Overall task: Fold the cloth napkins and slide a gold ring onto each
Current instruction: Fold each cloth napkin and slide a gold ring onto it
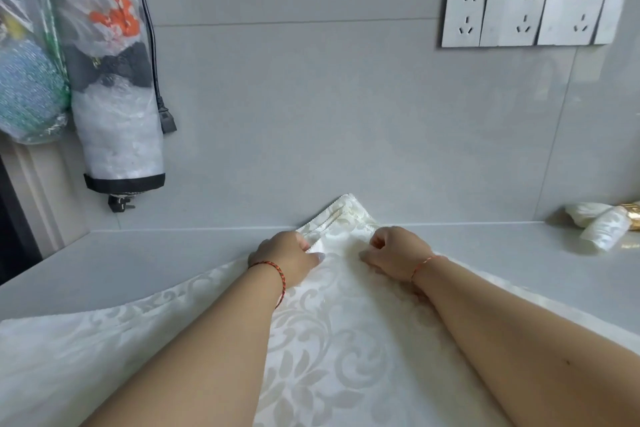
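Note:
A cream damask napkin lies spread on the grey counter, one corner pointing up against the back wall. My left hand pinches the cloth just left of that corner, where narrow pleats show. My right hand grips the cloth on the corner's right side, fingers curled. Both forearms lie over the napkin. At the far right rest two rolled napkins with a gold ring partly cut off by the frame edge.
A bag holder stuffed with plastic bags hangs on the left wall, a black power cord beside it. Scouring pads in a bag hang at far left. A row of wall sockets sits upper right.

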